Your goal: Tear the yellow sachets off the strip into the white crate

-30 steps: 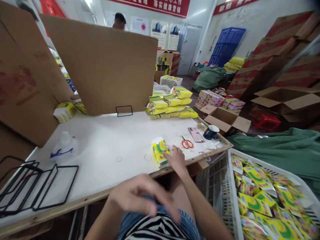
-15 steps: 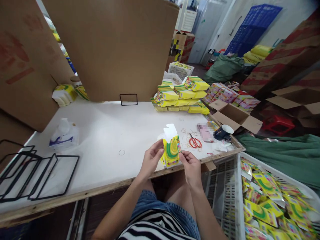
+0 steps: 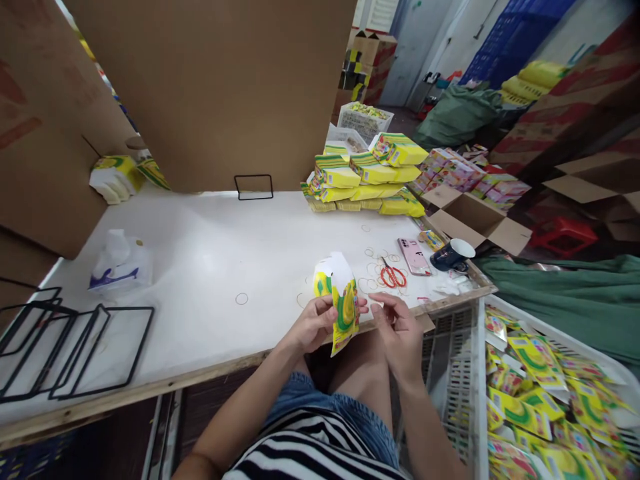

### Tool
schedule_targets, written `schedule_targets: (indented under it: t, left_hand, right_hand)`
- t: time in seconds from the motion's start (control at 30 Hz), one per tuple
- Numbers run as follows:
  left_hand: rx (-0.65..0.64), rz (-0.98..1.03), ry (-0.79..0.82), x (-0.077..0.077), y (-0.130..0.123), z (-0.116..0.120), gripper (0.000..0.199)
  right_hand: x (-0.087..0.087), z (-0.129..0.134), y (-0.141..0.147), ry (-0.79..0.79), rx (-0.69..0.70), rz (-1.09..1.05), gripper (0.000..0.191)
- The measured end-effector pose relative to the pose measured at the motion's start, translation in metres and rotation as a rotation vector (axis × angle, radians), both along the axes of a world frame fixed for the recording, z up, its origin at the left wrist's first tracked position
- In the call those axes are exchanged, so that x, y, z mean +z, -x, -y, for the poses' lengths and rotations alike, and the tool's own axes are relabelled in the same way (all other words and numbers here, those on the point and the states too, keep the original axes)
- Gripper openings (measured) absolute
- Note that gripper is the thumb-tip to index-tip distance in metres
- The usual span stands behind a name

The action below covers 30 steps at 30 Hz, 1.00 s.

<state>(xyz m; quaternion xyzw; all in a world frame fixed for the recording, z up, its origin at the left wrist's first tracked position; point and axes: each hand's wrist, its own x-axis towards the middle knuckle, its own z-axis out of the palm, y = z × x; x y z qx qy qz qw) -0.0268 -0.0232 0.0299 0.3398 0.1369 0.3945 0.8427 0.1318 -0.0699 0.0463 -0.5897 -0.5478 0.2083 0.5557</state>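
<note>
- While the left hand (image 3: 315,323) grasps the yellow carton (image 3: 346,313) by its side, thumb in front and fingertips showing past the far edge, the right hand (image 3: 399,327) is just beside it, thumb and forefinger close together; whether they pinch something pale is too small to tell.
- Held at the table (image 3: 200,267)'s front edge, the carton has its lower end over the lap, so a loose grip could drop it there – or onto the floor.
- Its card looks thin; squeezing too hard would probably crease it.
- Another carton (image 3: 322,285) lies just behind, and a careless push could shift it.
- Loose bands (image 3: 241,299) lie on the table, some around the scissors (image 3: 393,276); a hand reaching there might snag one or meet the blades.
- Near the right corner, the mug (image 3: 453,255) could be knocked over by a wide swing of the right arm; its contents cannot be made out.
- The white crate (image 3: 481,373) at the right is heaped with yellow packets (image 3: 535,413) – the top ones might slide if bumped.
- Farther back, a basket (image 3: 363,122) holds small yellowish items.
- The tissue pack (image 3: 120,272) has a tissue poking up.
</note>
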Motion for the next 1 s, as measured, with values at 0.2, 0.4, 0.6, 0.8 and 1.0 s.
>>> schedule_targets:
  t: [0.2, 0.4, 0.6, 0.8, 1.0]
  left_hand:
    - [-0.057, 0.012, 0.027, 0.001, 0.000, 0.005, 0.050]
    - [-0.131, 0.007, -0.002, 0.009, 0.007, 0.007, 0.051]
    - [-0.091, -0.033, 0.028, 0.009, 0.009, 0.005, 0.047]
    - [-0.038, -0.062, -0.009, 0.020, 0.010, 0.004, 0.049]
    - [0.058, -0.132, 0.021, 0.019, 0.010, 0.005, 0.045]
  right_hand:
    - [0.026, -0.015, -0.008, -0.144, 0.330, 0.313, 0.028]
    - [0.032, -0.018, -0.013, -0.192, 0.413, 0.406, 0.027]
    - [0.038, -0.017, -0.015, -0.147, 0.507, 0.359, 0.021]
    - [0.043, -0.016, -0.007, -0.153, 0.513, 0.471, 0.019]
    - [0.041, -0.012, -0.007, -0.189, 0.471, 0.549, 0.026]
